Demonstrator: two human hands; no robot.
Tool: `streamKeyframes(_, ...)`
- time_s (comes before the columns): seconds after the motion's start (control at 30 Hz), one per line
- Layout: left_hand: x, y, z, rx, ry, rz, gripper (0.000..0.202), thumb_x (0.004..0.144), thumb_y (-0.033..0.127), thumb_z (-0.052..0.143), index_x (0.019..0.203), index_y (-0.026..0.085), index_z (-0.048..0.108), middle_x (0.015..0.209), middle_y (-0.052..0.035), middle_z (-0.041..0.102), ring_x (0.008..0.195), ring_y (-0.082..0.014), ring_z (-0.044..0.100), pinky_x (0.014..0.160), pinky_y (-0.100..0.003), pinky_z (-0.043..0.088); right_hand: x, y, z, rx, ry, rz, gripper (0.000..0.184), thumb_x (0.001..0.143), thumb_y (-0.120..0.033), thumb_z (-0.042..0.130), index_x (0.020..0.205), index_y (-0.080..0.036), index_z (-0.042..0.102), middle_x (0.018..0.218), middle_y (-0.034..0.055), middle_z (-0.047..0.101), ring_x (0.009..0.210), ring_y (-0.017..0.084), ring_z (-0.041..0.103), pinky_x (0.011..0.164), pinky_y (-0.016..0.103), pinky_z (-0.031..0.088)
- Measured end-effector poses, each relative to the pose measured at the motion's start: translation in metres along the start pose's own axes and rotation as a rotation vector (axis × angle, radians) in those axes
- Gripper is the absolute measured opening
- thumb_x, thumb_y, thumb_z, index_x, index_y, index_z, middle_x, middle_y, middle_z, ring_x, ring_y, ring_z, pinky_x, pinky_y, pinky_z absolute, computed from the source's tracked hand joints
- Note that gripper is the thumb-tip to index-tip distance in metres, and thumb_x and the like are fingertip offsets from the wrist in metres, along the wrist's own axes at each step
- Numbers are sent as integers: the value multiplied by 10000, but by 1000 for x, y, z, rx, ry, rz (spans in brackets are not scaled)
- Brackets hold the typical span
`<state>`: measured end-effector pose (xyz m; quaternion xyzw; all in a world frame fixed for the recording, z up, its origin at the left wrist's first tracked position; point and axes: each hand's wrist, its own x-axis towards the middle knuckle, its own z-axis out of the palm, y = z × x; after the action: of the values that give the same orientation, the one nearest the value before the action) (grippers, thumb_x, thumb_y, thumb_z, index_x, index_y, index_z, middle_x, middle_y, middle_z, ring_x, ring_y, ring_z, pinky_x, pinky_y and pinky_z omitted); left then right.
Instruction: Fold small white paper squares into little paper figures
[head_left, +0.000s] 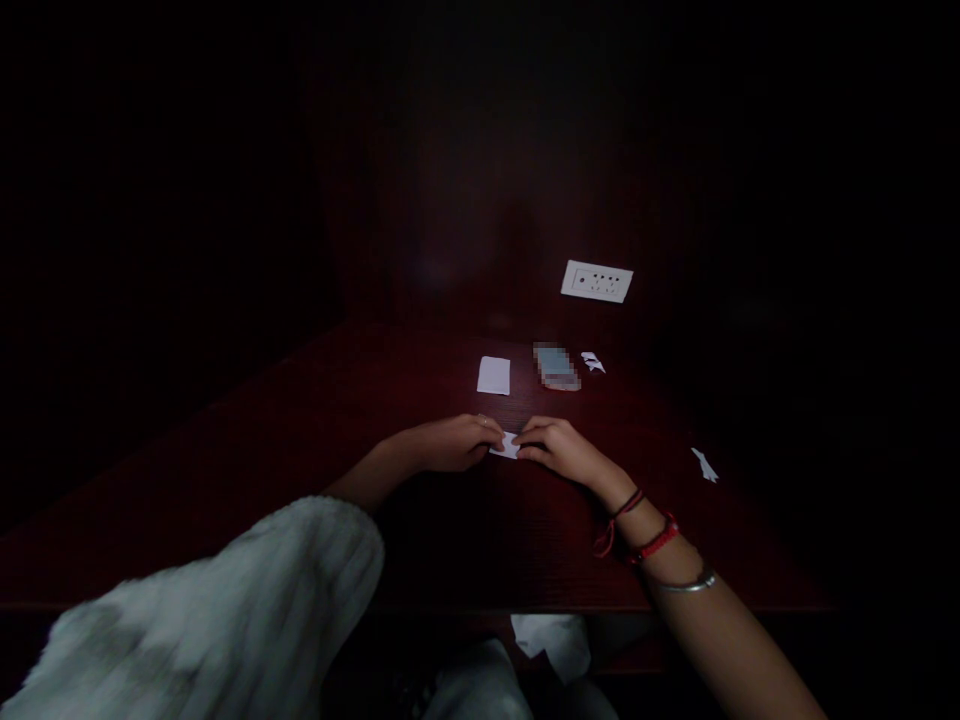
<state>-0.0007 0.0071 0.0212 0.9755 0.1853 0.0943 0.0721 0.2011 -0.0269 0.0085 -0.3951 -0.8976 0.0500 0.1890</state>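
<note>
A small piece of white paper (508, 447) lies on the dark red table between my two hands. My left hand (463, 442) has its fingers closed on the paper's left end. At the opposite end, the thumb and fingers of my right hand (559, 447) pinch the paper. Both hands rest low at the tabletop. Just beyond them lies a white rectangular sheet (493, 376), flat on the table. The undersides of the fingers are hidden.
A blurred flat bluish object (556, 367) lies near the back, beside a crumpled white scrap (592, 362). Another folded white paper piece (704, 465) is at the right. A white power socket (597, 282) sits on the back panel. The table's front edge (465, 610) runs below my forearms.
</note>
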Motion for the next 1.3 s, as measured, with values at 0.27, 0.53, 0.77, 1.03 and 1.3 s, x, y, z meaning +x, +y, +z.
streamKeyframes(0.27, 1, 1, -1, -18, -8, -11, 275, 741, 90, 382, 950, 185, 534, 1019, -14, 520, 958, -110, 450, 864, -220, 309, 2, -5, 1, -36, 13, -26, 217, 796, -209, 372, 860, -153, 572, 788, 40, 545, 749, 102, 491, 693, 210, 354)
streamKeyframes(0.53, 2, 2, 2, -21, 17, 34, 291, 702, 49, 385, 939, 158, 515, 1074, -29, 469, 1007, -117, 405, 888, -223, 283, 4, -3, 3, -21, 96, 114, 178, 783, -207, 379, 767, -131, 539, 742, 40, 517, 701, 99, 474, 658, 210, 352)
streamKeyframes(0.77, 3, 3, 2, -19, 6, -5, 347, 691, 37, 362, 993, 173, 467, 974, -26, 506, 909, -126, 463, 810, -227, 341, 6, 0, 6, -30, 105, 196, 143, 765, -194, 400, 733, -130, 523, 733, 41, 508, 708, 104, 471, 661, 210, 345)
streamKeyframes(1.03, 3, 0, 5, -40, -15, 38, 497, 670, -36, 314, 1095, 200, 418, 1067, -20, 465, 971, -109, 426, 850, -208, 309, 11, -1, 10, -118, 61, 261, 172, 784, -209, 372, 756, -128, 521, 763, 54, 511, 734, 104, 486, 681, 204, 343)
streamKeyframes(1.3, 2, -6, 9, -77, -28, 68, 582, 618, -77, 305, 1110, 215, 410, 1092, -15, 455, 989, -103, 417, 865, -215, 299, 14, -2, 15, -230, 38, 288, 209, 801, -248, 336, 778, -134, 510, 782, 64, 520, 733, 114, 499, 682, 209, 348)
